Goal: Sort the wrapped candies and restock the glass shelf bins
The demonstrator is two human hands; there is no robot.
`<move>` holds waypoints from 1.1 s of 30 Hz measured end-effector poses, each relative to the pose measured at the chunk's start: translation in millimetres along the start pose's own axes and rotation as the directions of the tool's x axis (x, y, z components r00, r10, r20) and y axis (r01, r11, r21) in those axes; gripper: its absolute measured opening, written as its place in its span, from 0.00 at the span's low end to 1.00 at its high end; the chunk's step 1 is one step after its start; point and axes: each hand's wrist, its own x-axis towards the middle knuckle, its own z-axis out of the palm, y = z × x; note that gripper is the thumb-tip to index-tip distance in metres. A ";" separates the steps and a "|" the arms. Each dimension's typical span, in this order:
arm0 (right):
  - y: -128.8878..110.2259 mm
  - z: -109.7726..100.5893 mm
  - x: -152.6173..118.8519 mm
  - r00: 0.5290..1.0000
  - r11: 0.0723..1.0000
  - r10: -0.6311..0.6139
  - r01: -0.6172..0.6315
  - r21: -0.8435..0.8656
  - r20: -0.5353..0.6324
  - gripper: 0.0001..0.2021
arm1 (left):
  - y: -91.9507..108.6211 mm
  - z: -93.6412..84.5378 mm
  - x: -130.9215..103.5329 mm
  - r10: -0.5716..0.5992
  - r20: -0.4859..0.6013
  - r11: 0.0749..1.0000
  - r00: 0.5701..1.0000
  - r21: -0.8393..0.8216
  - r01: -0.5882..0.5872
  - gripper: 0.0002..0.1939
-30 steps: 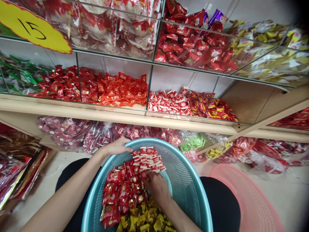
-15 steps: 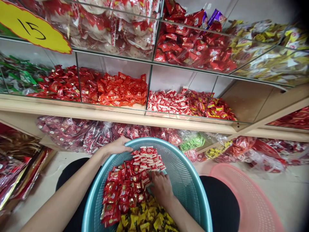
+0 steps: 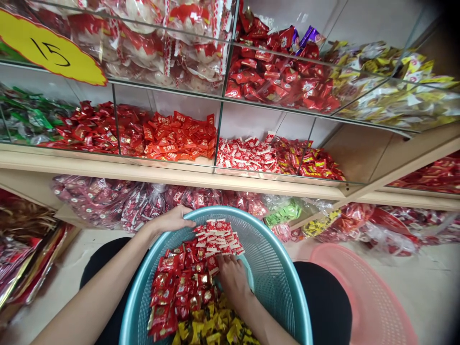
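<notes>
A blue-green mesh plastic basket [image 3: 283, 268] stands between my knees, tilted toward me. My left hand [image 3: 172, 219] is closed over its far left rim. Inside, red-and-white wrapped candies [image 3: 219, 235] lie at the back. Red and gold wrapped candies [image 3: 167, 285] are lined up in rows on the left, and yellow wrapped candies [image 3: 215, 323] are heaped nearest me. My right hand [image 3: 233, 278] reaches into the basket with curled fingers, against a red wrapped candy [image 3: 212, 264] at the edge of the red-and-white ones. Its fingertips are partly hidden.
Ahead, glass-fronted shelves hold orange-red candies [image 3: 179, 136] and red-and-white candies [image 3: 247, 154]. Bagged candies [image 3: 93, 199] sit beneath the wooden shelf edge [image 3: 161, 176]. A pink mesh basket [image 3: 373, 297] stands on the floor at right. A yellow price sign [image 3: 50, 50] hangs upper left.
My right hand has shifted slightly left inside the basket, uncovering more of its inner wall. My left hand stays on the rim. The whole view has shifted a little.
</notes>
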 end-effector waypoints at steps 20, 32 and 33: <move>81.2 -82.6 -23.3 0.895 0.892 0.153 0.058 0.447 -0.419 0.11 | 2.8 10.4 -8.7 0.140 -0.127 0.972 0.982 0.205 -0.112 0.24; 109.0 -130.3 52.5 0.940 0.904 0.056 0.096 0.418 -0.337 0.06 | 67.8 3.1 -33.7 0.131 -0.240 0.889 0.962 0.458 -0.007 0.28; 108.9 -125.5 56.4 0.934 0.896 0.061 0.105 0.432 -0.353 0.06 | 93.3 3.8 -36.5 0.175 -0.185 0.875 0.967 0.479 -0.067 0.26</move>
